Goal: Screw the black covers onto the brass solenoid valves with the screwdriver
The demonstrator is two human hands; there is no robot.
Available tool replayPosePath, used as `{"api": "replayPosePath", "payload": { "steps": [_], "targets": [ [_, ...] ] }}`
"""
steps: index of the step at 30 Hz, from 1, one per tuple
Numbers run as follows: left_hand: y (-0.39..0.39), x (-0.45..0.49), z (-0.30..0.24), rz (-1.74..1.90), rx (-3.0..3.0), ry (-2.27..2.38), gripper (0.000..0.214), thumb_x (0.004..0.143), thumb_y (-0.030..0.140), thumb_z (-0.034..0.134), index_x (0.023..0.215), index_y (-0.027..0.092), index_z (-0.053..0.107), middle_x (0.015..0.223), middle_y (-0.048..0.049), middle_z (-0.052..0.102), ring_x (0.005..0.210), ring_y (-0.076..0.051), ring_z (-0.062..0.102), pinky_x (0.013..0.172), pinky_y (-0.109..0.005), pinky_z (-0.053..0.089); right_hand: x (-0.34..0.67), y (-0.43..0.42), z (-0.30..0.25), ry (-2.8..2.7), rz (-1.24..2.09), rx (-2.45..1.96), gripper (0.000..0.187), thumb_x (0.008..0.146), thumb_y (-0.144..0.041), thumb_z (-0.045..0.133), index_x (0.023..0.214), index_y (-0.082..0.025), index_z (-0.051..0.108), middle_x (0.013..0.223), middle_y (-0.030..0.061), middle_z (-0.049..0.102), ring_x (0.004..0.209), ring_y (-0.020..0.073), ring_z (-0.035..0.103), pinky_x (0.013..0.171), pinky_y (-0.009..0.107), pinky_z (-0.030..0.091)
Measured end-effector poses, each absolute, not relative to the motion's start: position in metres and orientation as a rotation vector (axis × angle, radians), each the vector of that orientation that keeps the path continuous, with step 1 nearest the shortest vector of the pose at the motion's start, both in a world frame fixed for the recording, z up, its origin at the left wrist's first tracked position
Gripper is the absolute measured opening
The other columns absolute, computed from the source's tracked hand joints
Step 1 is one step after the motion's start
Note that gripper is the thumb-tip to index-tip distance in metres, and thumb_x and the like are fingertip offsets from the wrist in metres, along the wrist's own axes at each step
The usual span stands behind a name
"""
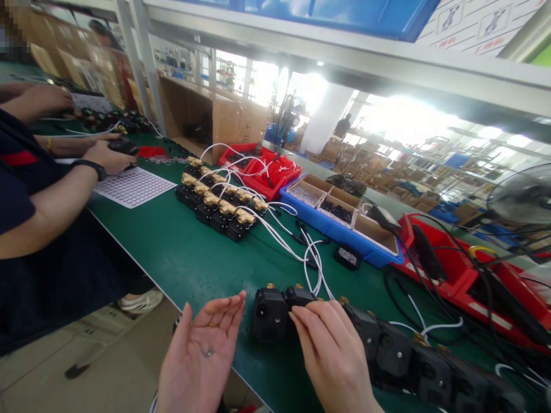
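Note:
My left hand [200,355] is turned palm up beside the table edge, fingers stretched out. A few small metal screws [208,351] lie loose in its palm. My right hand [331,344] has thumb and fingers pinched together over a black plastic housing [299,296], in a row of similar housings along the near edge. Whatever is between those fingertips is too small or hidden to tell. Left of it stands the end housing [269,315] of the row, with a silver screw in its face. Brass fittings show behind the row.
Brass-topped black units [219,206] with white cables stand mid-table. Behind are a red bin [262,172], a blue divided tray [340,223] of small parts and another red bin [465,275] with cables and tools. At left a co-worker's hands [107,155] hold a black part over a printed sheet [135,186].

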State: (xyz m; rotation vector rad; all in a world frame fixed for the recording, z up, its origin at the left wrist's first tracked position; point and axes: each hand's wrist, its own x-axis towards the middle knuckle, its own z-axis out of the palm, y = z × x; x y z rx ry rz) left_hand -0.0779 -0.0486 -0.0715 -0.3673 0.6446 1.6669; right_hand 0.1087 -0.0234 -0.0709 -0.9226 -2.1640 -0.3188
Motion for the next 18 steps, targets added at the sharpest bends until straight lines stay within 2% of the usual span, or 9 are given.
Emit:
{"api": "replayPosePath", "payload": {
  "steps": [13, 18],
  "targets": [
    [-0.045, -0.076, -0.071, 1.659, -0.388, 0.659, 0.064, 0.102, 0.029, 0.026, 0.070, 0.004, 0.076, 0.095, -0.0278, 0.074, 0.098, -0.033, 0.073, 0.085, -0.041, 0.062, 0.109, -0.021, -0.066, -2.168, -0.259, -0.940, 0.011, 0.093, -0.007, 0.062, 0.103, -0.012, 0.063, 0.094, 0.0086, 0.062, 0.089, 0.0186, 0.058, 0.090, 0.035, 0.048],
    [-0.047, -0.076, -0.071, 1.639, -0.382, 0.655, 0.065, 0.102, 0.029, 0.025, 0.070, 0.005, 0.076, 0.094, -0.0260, 0.074, 0.101, -0.033, 0.072, 0.087, -0.040, 0.062, 0.107, -0.019, -0.060, -2.162, -0.206, -0.985, 0.007, 0.095, -0.010, 0.059, 0.099, -0.015, 0.061, 0.091, 0.0066, 0.060, 0.083, 0.0176, 0.056, 0.081, 0.033, 0.048]
  ]
}}
